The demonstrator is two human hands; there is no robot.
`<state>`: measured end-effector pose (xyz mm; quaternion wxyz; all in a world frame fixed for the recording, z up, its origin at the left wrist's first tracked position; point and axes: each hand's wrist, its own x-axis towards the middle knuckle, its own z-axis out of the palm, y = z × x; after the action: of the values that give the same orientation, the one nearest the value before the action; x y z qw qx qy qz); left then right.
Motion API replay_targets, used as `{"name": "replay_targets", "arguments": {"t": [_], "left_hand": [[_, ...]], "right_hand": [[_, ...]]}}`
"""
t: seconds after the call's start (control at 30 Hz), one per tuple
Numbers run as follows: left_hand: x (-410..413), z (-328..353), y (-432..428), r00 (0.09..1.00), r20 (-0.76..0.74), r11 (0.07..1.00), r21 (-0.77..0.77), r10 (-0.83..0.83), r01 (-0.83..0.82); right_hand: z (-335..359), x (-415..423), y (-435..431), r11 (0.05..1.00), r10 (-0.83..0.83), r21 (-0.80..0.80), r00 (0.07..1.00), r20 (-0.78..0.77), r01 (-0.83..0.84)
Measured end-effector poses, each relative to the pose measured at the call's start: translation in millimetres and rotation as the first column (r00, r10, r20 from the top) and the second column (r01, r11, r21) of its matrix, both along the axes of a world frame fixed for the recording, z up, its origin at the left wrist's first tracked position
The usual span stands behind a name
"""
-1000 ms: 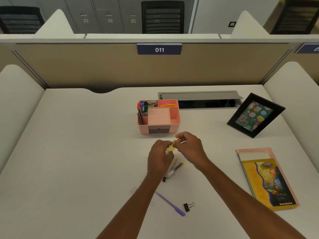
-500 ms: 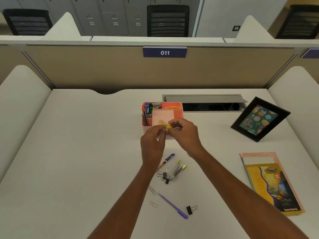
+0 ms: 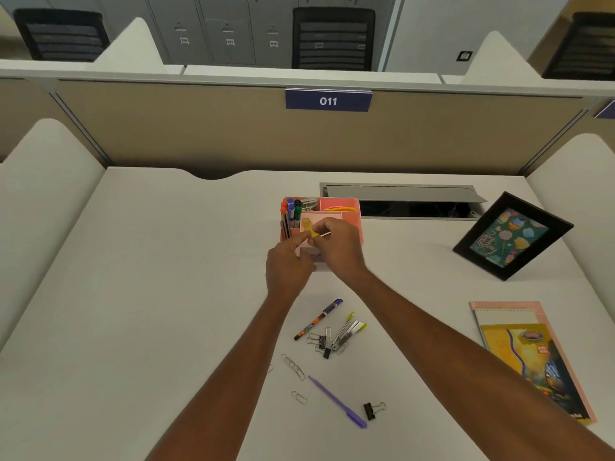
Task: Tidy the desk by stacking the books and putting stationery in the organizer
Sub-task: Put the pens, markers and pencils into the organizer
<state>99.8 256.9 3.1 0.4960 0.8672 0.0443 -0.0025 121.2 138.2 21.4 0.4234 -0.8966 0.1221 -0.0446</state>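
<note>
My left hand (image 3: 289, 265) and my right hand (image 3: 339, 247) meet over the front of the pink organizer (image 3: 349, 207), both pinching a small yellow item (image 3: 312, 232) with a thin white stick poking out to its right. The organizer holds markers (image 3: 292, 209) at its left. On the desk nearer me lie a dark patterned pen (image 3: 318, 319), a stapler (image 3: 347, 331), binder clips (image 3: 321, 342), paper clips (image 3: 293, 366), a purple pen (image 3: 336, 400) and one more binder clip (image 3: 373, 410). Stacked books (image 3: 532, 357) lie at the right.
A black photo frame (image 3: 512, 236) leans at the back right. An open cable tray (image 3: 409, 202) sits behind the organizer. Beige partitions (image 3: 233, 128) wall the desk at the back and curved white dividers (image 3: 40, 194) flank both sides.
Both hands carried the small yellow item forward from above the loose stationery to over the organizer. The pens and clips that the hands covered have come into sight.
</note>
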Motion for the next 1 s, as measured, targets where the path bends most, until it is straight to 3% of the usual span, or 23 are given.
{"name": "replay_targets", "arguments": {"t": [0.53,0.87,1.0], "left_hand": [[20.7,-15.7,5.0,0.993,-0.114,0.999,0.028,-0.017,0.020],[23.6,-19.2,5.8,0.994,-0.105,0.999,0.048,-0.014,0.019],[14.5,-11.8,4.5,0.997,-0.045,0.998,0.024,0.064,-0.063]], "right_hand": [[-6.9,16.5,10.7,0.987,0.036,-0.155,0.999,-0.020,-0.039],[-3.0,20.5,9.2,0.985,0.030,-0.169,0.999,-0.013,-0.031],[-0.4,17.4,6.8,0.990,0.031,-0.138,0.999,0.023,-0.028]]}}
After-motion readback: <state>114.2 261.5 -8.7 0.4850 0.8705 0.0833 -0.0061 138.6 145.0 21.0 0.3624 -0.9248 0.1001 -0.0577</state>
